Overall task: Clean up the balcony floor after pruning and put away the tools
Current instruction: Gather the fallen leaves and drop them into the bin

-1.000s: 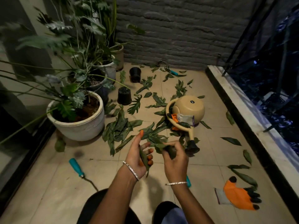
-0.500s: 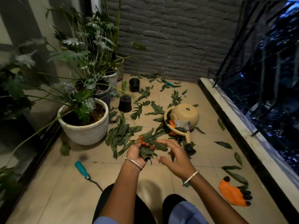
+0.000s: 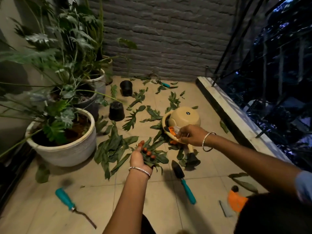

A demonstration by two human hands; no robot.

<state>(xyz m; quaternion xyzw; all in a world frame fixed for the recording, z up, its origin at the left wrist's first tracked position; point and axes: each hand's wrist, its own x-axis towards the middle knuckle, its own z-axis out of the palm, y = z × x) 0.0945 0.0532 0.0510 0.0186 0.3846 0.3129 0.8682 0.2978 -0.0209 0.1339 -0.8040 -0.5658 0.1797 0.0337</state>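
Currently, left hand (image 3: pixel 141 157) clenched on dark green cut leaves (image 3: pixel 156 157); right hand (image 3: pixel 192 135) grips beige plastic watering can (image 3: pixel 184 119) at handle.

Orange glove (image 3: pixel 236 200) partly hidden behind dark clothing at lower right. Watering can (image 3: pixel 184 119) handle covered by right hand (image 3: pixel 191 136). Right hand's grip undeterminable.

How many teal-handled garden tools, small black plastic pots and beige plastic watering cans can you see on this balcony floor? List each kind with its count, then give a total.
Teal-handled garden tools: 3
Small black plastic pots: 2
Beige plastic watering can: 1
Total: 6
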